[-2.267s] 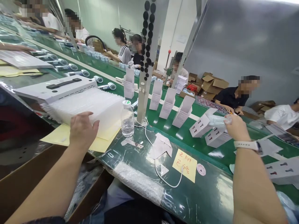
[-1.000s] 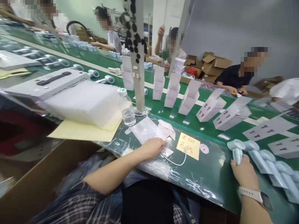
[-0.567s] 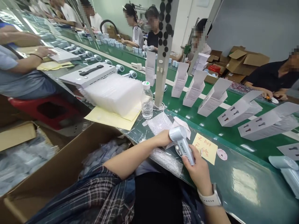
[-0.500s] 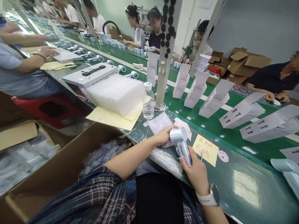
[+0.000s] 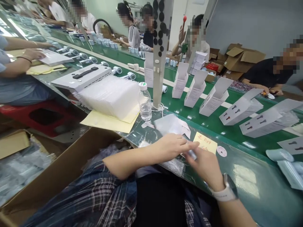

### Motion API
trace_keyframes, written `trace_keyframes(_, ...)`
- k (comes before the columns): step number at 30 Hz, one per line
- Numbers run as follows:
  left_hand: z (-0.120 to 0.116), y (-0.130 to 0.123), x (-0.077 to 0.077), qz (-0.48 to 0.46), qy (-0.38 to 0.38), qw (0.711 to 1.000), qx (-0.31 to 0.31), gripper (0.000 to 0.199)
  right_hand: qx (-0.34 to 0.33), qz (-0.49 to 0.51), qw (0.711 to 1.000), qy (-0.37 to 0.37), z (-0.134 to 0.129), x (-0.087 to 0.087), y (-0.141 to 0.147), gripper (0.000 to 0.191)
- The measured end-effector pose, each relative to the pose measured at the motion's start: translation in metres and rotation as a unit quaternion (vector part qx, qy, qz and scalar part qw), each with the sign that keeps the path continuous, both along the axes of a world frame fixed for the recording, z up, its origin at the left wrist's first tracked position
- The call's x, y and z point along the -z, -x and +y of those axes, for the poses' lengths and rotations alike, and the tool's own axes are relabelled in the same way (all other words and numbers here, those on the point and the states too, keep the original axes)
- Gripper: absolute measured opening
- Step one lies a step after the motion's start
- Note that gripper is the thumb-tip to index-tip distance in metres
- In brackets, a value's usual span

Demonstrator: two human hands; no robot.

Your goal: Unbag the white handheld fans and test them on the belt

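A light blue handheld fan [image 5: 192, 154] is almost wholly covered by my two hands; only a small piece of it shows between them. My right hand [image 5: 204, 164], with a pale watch on the wrist, is closed around it. My left hand [image 5: 171, 145] reaches across from the left, its fingers bent over the fan and meeting the right hand. Just beyond the hands lies a translucent bubble bag [image 5: 168, 124]. More clear bubble wrap [image 5: 174, 166] is at the table edge below them. A yellow note [image 5: 208, 142] with red writing is partly hidden behind my right hand.
A water bottle [image 5: 145, 104] stands by the metal post [image 5: 158, 88]. Left of it are a stack of white foam sleeves [image 5: 109, 94] and yellow sheets [image 5: 106, 121]. Several open white boxes [image 5: 214, 97] line the green belt. A carton [image 5: 78, 154] is at my left; co-workers sit around.
The fan has turned and dropped lower between my hands, so its head and lettering no longer show. My left hand has moved right, over to the right hand. The view has shifted slightly.
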State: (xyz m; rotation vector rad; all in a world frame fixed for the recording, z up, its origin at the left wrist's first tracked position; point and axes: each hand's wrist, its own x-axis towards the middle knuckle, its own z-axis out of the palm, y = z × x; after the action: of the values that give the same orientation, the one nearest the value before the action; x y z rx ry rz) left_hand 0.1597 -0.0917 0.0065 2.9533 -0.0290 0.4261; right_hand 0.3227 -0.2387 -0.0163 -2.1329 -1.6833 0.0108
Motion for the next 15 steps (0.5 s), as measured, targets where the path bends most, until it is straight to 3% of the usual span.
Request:
trace_keyframes(1, -0.001, 0.002, -0.007, -0.016, -0.037, 0.999, -0.014, 0.061, 0.04, 0.066, 0.997, -0.021, 0.001, -0.008, -0.002, 0.042)
trace_keyframes(3, -0.001, 0.005, -0.02, -0.062, -0.038, 0.996, -0.056, 0.061, 0.083, 0.247, 0.964, -0.056, 0.001, -0.022, -0.001, 0.059)
trace_keyframes(5, 0.0, 0.006, -0.035, -0.118, 0.043, 0.99, -0.066, 0.057, 0.04, 0.385, 0.92, -0.063, -0.002, -0.034, 0.009, 0.074)
trace_keyframes(6, 0.001, 0.006, -0.042, -0.151, 0.1, 0.981, -0.063, 0.056, 0.001, 0.409, 0.911, -0.051, -0.005, -0.039, 0.015, 0.077)
trace_keyframes(8, 0.003, 0.005, -0.055, -0.214, 0.212, 0.952, -0.057, 0.058, -0.053, 0.368, 0.928, -0.017, -0.012, -0.049, 0.025, 0.065)
trace_keyframes(10, 0.005, 0.004, -0.064, -0.264, 0.284, 0.92, -0.06, 0.057, -0.048, 0.273, 0.961, -0.017, -0.018, -0.058, 0.028, 0.037)
trace_keyframes(11, 0.005, 0.003, -0.067, -0.282, 0.305, 0.908, -0.063, 0.054, -0.027, 0.233, 0.971, -0.036, -0.02, -0.062, 0.027, 0.032)
trace_keyframes(13, 0.002, 0.0, -0.069, -0.311, 0.32, 0.893, -0.06, 0.049, 0.015, 0.19, 0.976, -0.104, -0.023, -0.066, 0.023, 0.033)
trace_keyframes(15, -0.008, -0.005, -0.068, -0.308, 0.304, 0.9, -0.048, 0.046, 0.015, 0.161, 0.977, -0.141, -0.021, -0.064, 0.02, 0.065)
